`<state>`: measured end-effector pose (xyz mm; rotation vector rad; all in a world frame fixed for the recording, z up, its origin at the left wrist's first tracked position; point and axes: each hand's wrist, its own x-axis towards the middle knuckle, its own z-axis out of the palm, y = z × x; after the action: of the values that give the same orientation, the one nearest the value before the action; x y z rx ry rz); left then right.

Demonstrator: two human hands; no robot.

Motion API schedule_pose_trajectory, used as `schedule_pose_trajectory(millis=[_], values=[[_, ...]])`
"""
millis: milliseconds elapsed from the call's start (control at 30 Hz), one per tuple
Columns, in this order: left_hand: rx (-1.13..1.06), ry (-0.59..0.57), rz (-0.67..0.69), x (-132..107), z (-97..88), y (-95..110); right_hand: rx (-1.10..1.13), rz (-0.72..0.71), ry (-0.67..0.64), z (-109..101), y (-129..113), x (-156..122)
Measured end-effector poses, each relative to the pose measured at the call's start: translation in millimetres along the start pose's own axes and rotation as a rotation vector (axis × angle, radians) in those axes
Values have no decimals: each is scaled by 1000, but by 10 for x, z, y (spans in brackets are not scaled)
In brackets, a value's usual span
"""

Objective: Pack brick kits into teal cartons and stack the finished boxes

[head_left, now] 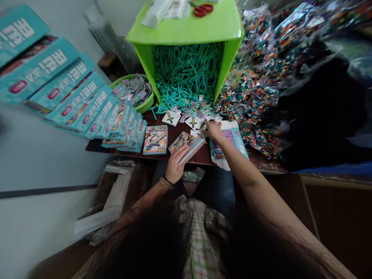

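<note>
My left hand (175, 163) is wrapped round the near side of a printed toy box (183, 142), which lies tilted at the table's front edge. My right hand (213, 130) reaches over to the small plastic packets (200, 111), fingers bent down and pinched; what is between them is too small to make out. Just left of those fingertips lie cards with a pixel sword picture (194, 123), and another such card (171, 118) is farther left. Under my right forearm rest flattened teal box cartons (240, 141). A second printed box (155, 140) lies flat to the left.
A bright green bin (186, 33) on its side spills teal plastic sticks (188, 69). Red scissors (203, 9) lie on top. Stacked teal boxes (84, 97) lean at left, beside a green basket (147, 105) of packets. Bags of orange and green pieces (255, 85) pile up at right.
</note>
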<state>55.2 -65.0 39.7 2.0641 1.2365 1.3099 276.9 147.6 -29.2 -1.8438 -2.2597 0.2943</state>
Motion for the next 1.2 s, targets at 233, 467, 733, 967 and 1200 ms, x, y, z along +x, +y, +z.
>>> schedule_pose_trajectory(millis=[233,467,733,967,1200], values=[[-101,157,-167,96,-190,32,49,-14,-9,-43,-158,-68],[-118,263,-244,89,-270,54,-42,-53,87,100,-233,-314],[-133,303,-259,139,-200,-16,42,-101,142,233,-436,-516],[-136,317,-275,92,-237,-20,377,-7,227,202,-267,-427],[-154,329,-277,125,-220,-1,965,-99,493,-272,-274,-569]])
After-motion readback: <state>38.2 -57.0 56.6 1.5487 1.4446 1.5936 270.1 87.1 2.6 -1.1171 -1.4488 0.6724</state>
